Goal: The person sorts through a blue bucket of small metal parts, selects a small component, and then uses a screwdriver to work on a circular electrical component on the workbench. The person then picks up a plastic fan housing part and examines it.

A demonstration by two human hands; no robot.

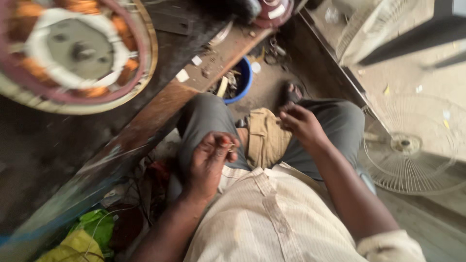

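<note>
I am seated, looking down at my lap. My left hand (209, 160) hovers over my left thigh with its fingers curled around a small metal piece (231, 146) pinched at the fingertips. My right hand (302, 122) rests near my right thigh, fingers bunched as if pinching something too small and blurred to make out. Between my legs lies a tan cloth (265, 138). A round motor stator (73, 51) with orange copper windings and a white inner ring lies on the dark workbench (53, 145) at the upper left.
A blue bowl (244, 77) with scraps stands on the floor below the bench edge. A white fan guard (412, 145) lies on the right; another leans at the upper right. Green and yellow bags (87, 237) and wires sit at the lower left.
</note>
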